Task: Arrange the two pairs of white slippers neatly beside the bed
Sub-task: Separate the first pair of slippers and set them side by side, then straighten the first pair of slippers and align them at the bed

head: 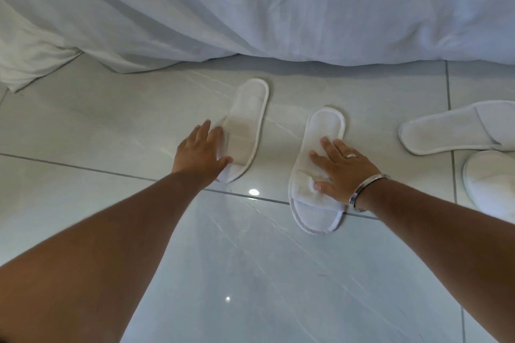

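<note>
Two white slippers lie on the tiled floor in front of the bed's hanging white sheet [278, 8]. My left hand [199, 150] grips the left slipper [248, 122] at its strap edge, thumb on the near side. My right hand [341, 172], with a ring and a bangle, holds the right slipper [324, 131] across its strap, thumb pressed into the fabric; the slipper's toe points toward me. The second pair is at the right edge: one slipper [457, 131] lies sideways, and only part of the other [490, 181] shows below it.
A crumpled white towel or sheet end [30, 64] hangs to the floor at the left. The glossy grey tile floor [250, 273] stretches toward me with dark grout lines.
</note>
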Action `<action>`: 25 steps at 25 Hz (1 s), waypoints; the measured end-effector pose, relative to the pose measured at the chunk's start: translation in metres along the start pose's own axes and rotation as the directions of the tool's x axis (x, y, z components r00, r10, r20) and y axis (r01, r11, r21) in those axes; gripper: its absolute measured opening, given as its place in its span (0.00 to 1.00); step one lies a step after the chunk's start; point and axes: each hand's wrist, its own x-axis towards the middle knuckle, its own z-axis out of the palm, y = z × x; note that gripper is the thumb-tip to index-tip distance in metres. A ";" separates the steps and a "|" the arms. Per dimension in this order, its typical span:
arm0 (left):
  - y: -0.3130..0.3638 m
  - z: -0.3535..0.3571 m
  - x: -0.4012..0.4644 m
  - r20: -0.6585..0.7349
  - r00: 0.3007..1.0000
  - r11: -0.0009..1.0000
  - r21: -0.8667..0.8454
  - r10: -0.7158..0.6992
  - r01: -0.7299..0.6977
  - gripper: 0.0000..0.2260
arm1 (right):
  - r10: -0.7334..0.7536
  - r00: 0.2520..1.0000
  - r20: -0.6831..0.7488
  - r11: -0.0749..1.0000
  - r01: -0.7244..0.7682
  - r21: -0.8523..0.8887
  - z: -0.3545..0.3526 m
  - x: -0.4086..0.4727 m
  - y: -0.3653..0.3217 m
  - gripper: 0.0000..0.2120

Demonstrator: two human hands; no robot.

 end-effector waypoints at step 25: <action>0.099 0.090 -0.074 -0.119 0.648 0.657 0.050 0.752 -0.753 0.23 | -0.220 0.974 0.061 0.965 0.227 -0.131 -0.106 0.130 -0.074 0.27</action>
